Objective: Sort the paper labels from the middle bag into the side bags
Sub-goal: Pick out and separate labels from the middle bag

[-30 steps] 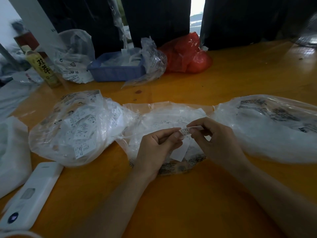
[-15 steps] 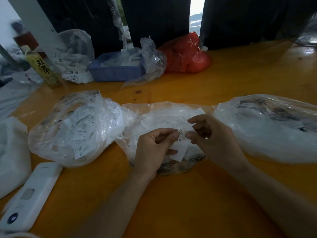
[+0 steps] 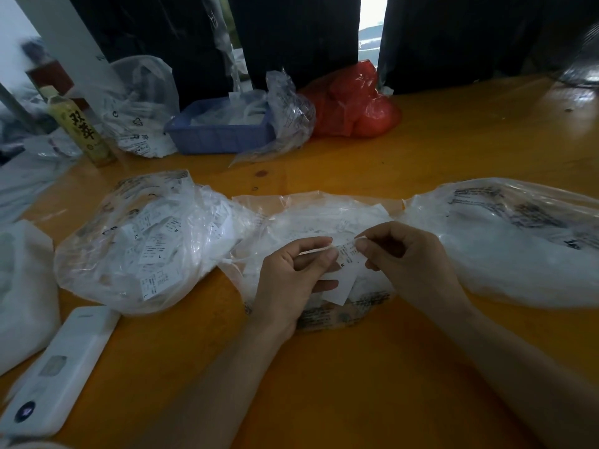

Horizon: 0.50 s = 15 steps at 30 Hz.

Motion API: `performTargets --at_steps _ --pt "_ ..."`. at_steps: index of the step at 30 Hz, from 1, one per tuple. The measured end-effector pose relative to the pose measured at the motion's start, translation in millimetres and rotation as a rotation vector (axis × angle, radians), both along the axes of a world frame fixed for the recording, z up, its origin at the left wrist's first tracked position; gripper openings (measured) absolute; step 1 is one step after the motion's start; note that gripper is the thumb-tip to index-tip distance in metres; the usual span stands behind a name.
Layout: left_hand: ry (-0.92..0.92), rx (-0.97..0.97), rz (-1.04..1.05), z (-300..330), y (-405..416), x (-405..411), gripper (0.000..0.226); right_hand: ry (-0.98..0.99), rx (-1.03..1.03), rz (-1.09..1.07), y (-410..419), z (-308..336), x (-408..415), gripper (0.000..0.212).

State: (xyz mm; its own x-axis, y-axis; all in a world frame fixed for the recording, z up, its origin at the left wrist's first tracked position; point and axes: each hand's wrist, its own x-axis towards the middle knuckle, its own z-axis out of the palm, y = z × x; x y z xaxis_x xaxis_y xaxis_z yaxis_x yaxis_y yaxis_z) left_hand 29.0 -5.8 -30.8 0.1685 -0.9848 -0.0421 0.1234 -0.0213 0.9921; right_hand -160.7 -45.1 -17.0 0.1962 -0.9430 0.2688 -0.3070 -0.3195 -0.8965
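White paper label [image 3: 348, 254] pinched between left hand [image 3: 291, 280] and right hand [image 3: 411, 264], both closed on it, just above the middle bag [image 3: 311, 215] near the front-centre of the orange table [image 3: 356, 384]. Left bag [image 3: 146, 241] and right bag [image 3: 505, 241] flank it. Risk: thin labels likely cling together; a second slip could ride along into the wrong bag.

The right bag [image 3: 518, 241] is cut off by the frame's edge; label print inside the left bag [image 3: 146, 241] is too small to be read
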Motion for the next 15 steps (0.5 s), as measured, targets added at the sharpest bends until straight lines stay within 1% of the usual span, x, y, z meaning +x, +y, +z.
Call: performTargets --at_steps 3,7,11,13,15 --pt "-0.011 -0.009 -0.041 -0.4 -0.5 0.5 0.026 0.048 -0.071 -0.054 1.0 0.2 -0.5 0.004" --pt "0.025 -0.006 -0.018 0.3 -1.3 0.9 0.026 0.098 -0.138 -0.067 2.2 2.7 -0.6 0.005" --pt "0.004 -0.01 -0.026 0.0 -1.3 1.4 0.028 0.113 -0.088 -0.001 2.9 2.5 -0.1 0.009" --pt "-0.019 -0.011 -0.039 -1.7 -1.2 0.9 0.026 0.085 -0.047 0.063 4.8 2.5 2.4 0.016" --pt "-0.021 -0.014 -0.034 -2.0 -0.9 0.4 0.024 0.047 -0.019 0.082 5.4 1.6 3.9 0.02"
